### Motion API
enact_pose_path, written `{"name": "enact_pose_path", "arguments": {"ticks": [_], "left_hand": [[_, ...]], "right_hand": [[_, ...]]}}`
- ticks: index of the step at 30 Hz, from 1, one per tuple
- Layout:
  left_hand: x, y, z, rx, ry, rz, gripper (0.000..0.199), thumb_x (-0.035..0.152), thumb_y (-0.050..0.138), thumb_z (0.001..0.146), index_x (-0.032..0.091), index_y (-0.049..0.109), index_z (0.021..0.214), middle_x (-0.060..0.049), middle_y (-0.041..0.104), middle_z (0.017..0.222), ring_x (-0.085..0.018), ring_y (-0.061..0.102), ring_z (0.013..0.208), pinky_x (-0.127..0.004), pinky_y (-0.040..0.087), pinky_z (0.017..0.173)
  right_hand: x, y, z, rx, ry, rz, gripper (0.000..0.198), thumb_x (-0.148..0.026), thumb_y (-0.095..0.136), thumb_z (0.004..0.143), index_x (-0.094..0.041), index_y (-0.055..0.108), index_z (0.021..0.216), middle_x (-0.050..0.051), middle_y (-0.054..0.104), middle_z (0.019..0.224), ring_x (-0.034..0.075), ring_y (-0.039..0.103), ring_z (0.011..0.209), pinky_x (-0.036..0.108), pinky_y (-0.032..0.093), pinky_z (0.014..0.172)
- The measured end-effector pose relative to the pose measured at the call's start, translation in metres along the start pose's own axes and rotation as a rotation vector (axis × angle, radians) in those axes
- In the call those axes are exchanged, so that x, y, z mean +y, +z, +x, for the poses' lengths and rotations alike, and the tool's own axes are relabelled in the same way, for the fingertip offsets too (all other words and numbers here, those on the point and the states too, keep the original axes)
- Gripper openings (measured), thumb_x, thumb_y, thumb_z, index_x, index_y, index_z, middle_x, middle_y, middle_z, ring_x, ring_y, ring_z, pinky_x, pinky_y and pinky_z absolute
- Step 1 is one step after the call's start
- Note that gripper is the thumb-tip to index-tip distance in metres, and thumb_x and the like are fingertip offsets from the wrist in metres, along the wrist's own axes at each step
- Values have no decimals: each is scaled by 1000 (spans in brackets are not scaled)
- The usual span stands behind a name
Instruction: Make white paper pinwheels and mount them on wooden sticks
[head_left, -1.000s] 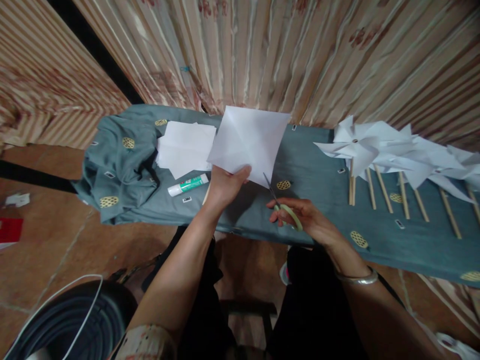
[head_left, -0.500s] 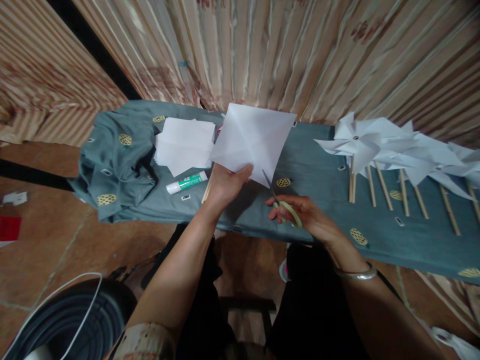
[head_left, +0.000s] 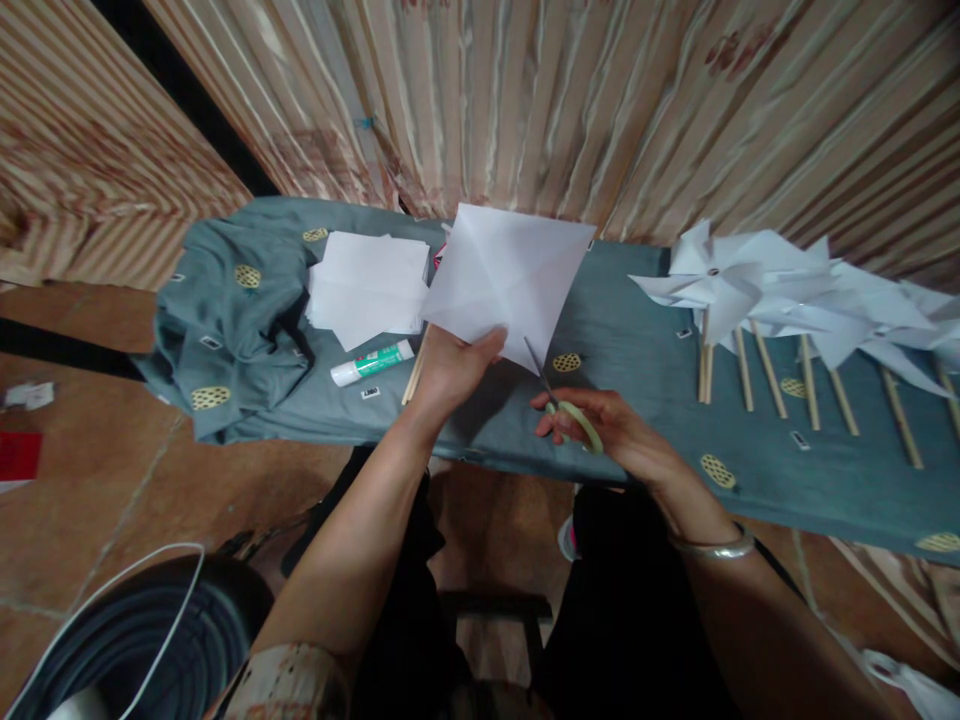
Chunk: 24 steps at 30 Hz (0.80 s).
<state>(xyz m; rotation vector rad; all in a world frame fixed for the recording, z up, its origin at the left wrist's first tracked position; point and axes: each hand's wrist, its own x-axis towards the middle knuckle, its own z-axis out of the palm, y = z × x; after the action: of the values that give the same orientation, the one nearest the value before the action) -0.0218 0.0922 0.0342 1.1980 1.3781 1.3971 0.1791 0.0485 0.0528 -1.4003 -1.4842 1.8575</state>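
My left hand [head_left: 457,368] pinches the lower edge of a white paper square [head_left: 510,270], thumb on top, holding it up above the cloth. Crease lines run across the sheet. In my right hand [head_left: 592,415] is a pair of scissors [head_left: 574,420] with light green handles, and their blades lie at the paper's bottom corner. Left of the sheet rests a stack of white paper [head_left: 369,285]. A green and white glue stick [head_left: 373,363] lies in front of that stack. Thin wooden sticks [head_left: 412,376] show partly beneath my left wrist.
Several white paper pinwheels [head_left: 716,280] on wooden sticks lie along the right of the cloth-covered table [head_left: 645,360]. Bunched cloth [head_left: 240,310] sits at its left end. A pleated curtain [head_left: 510,110] hangs behind. A black round tub [head_left: 165,640] stands on the floor, lower left.
Almost nothing differs. The view has shifted very slightly, while both hands, the paper and the scissors keep nearly the same positions.
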Motion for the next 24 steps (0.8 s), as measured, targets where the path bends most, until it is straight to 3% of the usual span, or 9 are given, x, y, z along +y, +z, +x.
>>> {"name": "enact_pose_path", "arguments": {"ticks": [14, 24], "left_hand": [[-3, -2, 1, -19, 4, -4, 18, 26, 71, 68, 16, 57, 72, 0, 61, 61, -11, 55, 50, -21, 45, 44], [-3, -2, 1, -20, 3, -9, 22, 25, 71, 69, 17, 52, 64, -3, 64, 71, -10, 55, 52, -20, 49, 46]], "right_hand": [[-2, 0, 0, -6, -1, -10, 59, -63, 78, 63, -17, 70, 99, 5, 68, 81, 14, 58, 66, 29, 49, 62], [1, 1, 0, 0, -3, 5, 53, -59, 77, 66, -16, 68, 97, 5, 67, 80, 13, 56, 66, 28, 47, 61]]}}
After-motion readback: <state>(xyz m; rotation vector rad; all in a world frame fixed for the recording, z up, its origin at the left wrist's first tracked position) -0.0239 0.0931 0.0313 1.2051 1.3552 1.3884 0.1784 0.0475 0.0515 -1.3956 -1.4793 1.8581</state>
